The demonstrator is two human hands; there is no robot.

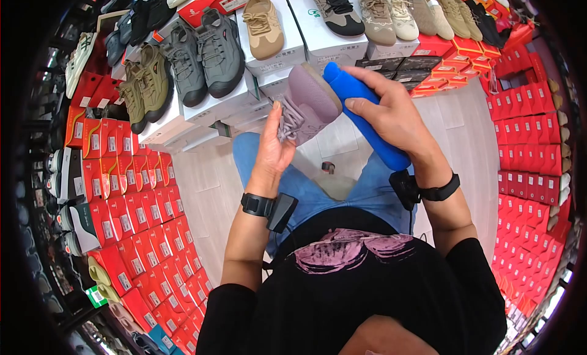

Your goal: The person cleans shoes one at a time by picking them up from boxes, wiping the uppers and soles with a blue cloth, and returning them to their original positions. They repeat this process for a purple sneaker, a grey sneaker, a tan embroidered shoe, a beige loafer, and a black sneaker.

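Observation:
My left hand (275,146) is closed on a mauve lace-up shoe (313,104), its thumb by the laces. The shoe is tilted, with its pale sole turned to the right. My right hand (391,107) wraps round a long blue object (378,141) with a rounded, soft-looking body; its kind I cannot tell. The narrow upper end of this object is right at the edge of the sole. Both are held up in front of the display, over my lap.
White shoe boxes (223,107) ahead bear grey shoes (220,52), a tan shoe (263,28) and a black-and-beige shoe (338,10). Stacks of red boxes (131,214) line the left, and more red boxes (526,147) the right. Pale floor (465,135) lies between.

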